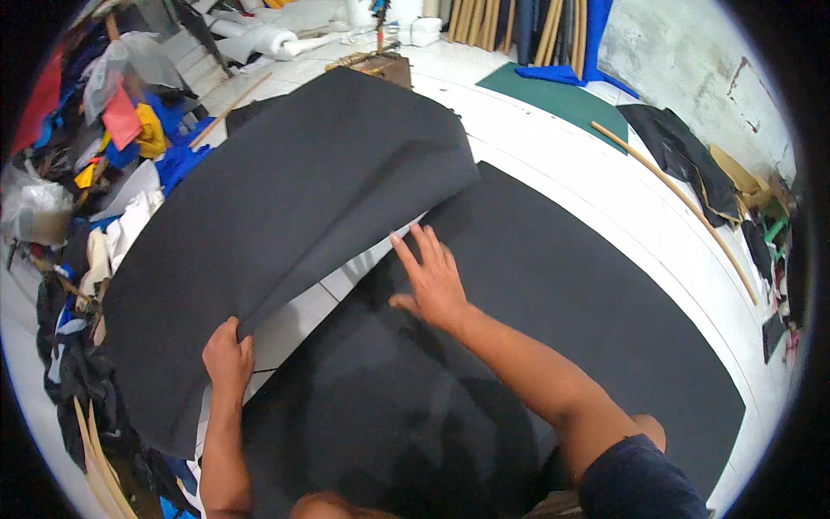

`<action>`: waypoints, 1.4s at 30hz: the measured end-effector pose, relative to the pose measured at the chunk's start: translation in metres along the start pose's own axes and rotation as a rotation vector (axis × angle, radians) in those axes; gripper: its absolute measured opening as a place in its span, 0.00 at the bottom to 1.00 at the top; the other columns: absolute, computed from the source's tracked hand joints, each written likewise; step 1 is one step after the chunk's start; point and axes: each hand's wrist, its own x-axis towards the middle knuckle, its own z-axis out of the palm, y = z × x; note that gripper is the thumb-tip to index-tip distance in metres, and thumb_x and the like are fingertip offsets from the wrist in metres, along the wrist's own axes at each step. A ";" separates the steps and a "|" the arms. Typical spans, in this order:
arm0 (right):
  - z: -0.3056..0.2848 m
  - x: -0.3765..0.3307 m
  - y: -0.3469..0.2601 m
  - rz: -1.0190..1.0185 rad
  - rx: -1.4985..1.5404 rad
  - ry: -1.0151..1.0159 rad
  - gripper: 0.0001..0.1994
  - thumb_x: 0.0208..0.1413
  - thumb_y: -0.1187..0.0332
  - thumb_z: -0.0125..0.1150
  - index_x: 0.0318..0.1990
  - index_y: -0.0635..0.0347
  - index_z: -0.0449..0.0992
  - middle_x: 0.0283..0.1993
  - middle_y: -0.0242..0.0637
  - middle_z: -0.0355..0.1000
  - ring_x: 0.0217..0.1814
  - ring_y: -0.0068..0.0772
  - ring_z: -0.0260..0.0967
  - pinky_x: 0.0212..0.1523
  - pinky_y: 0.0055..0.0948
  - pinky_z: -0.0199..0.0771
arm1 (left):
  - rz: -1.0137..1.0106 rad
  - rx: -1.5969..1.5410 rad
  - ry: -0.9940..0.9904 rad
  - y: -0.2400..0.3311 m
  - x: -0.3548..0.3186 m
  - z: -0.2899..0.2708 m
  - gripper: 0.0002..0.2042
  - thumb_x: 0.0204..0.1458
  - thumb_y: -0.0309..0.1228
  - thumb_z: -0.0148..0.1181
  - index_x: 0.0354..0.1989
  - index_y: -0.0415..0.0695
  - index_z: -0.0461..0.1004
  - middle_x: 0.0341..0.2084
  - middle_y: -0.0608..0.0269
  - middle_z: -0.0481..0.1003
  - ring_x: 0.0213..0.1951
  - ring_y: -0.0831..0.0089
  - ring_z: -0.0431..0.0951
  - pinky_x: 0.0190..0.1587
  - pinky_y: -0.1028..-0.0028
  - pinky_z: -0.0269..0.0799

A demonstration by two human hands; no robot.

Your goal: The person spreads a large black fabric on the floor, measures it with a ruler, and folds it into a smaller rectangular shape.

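Note:
A large black sheet of fabric [553, 294] lies flat on the white tiled floor [553, 164]. A second black sheet [285, 208] is lifted and folded back to the left above it. My left hand [228, 355] grips the lower edge of the lifted sheet. My right hand [430, 278] is spread flat, fingers apart, pressing on the flat sheet near its upper left edge, just below the lifted one.
Piles of coloured fabric scraps and bags [104, 156] crowd the left side. A long wooden stick [683, 203] lies on the floor at right, beside dark cloth [683, 156]. A green mat [553, 95], fabric rolls [519, 26] and a small wooden box [380, 65] stand at the back.

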 end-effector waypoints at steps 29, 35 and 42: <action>-0.078 -0.340 0.175 -0.274 0.015 -1.248 0.17 0.52 0.57 0.54 0.46 0.56 0.73 0.45 0.43 0.72 0.52 0.47 0.69 0.52 0.47 0.67 | -0.765 -0.953 -1.608 0.098 -0.361 0.056 0.17 0.53 0.45 0.62 0.39 0.43 0.76 0.32 0.59 0.78 0.37 0.71 0.76 0.40 0.70 0.70; -0.109 -0.355 0.205 -0.261 0.046 -0.859 0.19 0.48 0.63 0.62 0.48 0.54 0.72 0.50 0.38 0.67 0.57 0.42 0.63 0.58 0.44 0.59 | -0.869 -0.156 -0.248 0.077 -0.438 0.016 0.08 0.47 0.33 0.66 0.33 0.44 0.78 0.31 0.63 0.77 0.34 0.64 0.77 0.39 0.68 0.71; -0.099 -0.298 0.214 -0.202 -0.072 -0.839 0.23 0.47 0.66 0.62 0.53 0.53 0.69 0.54 0.40 0.66 0.59 0.46 0.61 0.62 0.47 0.56 | -2.152 -0.551 0.482 0.059 -0.513 -0.015 0.13 0.45 0.30 0.66 0.38 0.41 0.76 0.37 0.59 0.76 0.38 0.62 0.76 0.41 0.65 0.72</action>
